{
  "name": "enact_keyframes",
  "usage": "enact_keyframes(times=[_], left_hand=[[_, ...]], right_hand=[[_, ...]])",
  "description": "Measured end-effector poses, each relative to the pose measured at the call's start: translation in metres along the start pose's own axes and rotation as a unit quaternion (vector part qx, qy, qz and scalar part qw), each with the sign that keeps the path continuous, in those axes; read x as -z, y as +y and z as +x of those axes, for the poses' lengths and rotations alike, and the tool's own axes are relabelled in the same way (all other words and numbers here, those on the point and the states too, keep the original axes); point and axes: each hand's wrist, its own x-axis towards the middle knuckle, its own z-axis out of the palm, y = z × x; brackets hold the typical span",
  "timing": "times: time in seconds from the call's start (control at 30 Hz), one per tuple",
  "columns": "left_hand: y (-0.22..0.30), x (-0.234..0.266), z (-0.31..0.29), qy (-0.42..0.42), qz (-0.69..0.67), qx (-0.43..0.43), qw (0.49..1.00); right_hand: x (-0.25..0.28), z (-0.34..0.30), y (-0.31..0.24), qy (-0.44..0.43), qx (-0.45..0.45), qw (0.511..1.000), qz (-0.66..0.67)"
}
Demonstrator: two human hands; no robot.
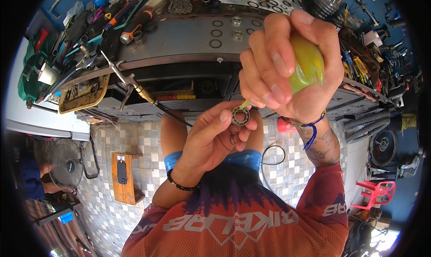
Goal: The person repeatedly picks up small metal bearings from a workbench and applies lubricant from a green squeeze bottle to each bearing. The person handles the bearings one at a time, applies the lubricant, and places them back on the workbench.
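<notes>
Between the thumb and fingers of my left hand point(211, 136) is a small open ball bearing point(240, 116), its ring of balls facing up. My right hand point(287, 68) wraps round a soft yellow-green squeeze bottle point(307, 62), tipped so that its thin nozzle point(245, 104) points down at the bearing's upper edge. Nozzle and bearing look to be touching or nearly so. Beyond my hands, flat black rings point(216, 33) and two more bearings point(237, 34) lie in rows on the metal workbench point(179, 37).
Tools point(130, 28) crowd the bench's left end, with a chain point(180, 0) behind. An air blow gun point(128, 80) hangs at the front edge near an oily tray point(84, 95). A low wooden stool point(125, 178) holding a phone, a fan point(66, 163) and a red chair point(376, 194) stand around.
</notes>
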Motion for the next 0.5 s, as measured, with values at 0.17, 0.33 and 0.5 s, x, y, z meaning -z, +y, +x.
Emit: enact_keyframes(times=[0.17,0.33,0.5], left_hand=[[0.0012,0.0007,0.0006,0.0,-0.004,0.002,1.0],[0.0022,0.0015,0.0015,-0.006,-0.008,0.004,1.0],[0.0014,0.0015,0.0019,-0.005,-0.006,0.005,1.0]], right_hand=[[0.0003,0.0014,0.0003,0.0,-0.004,1.0,-0.005],[-0.0013,0.0023,0.0003,0.001,0.0,1.0,-0.005],[-0.0014,0.0024,0.0018,-0.003,0.011,1.0,0.01]])
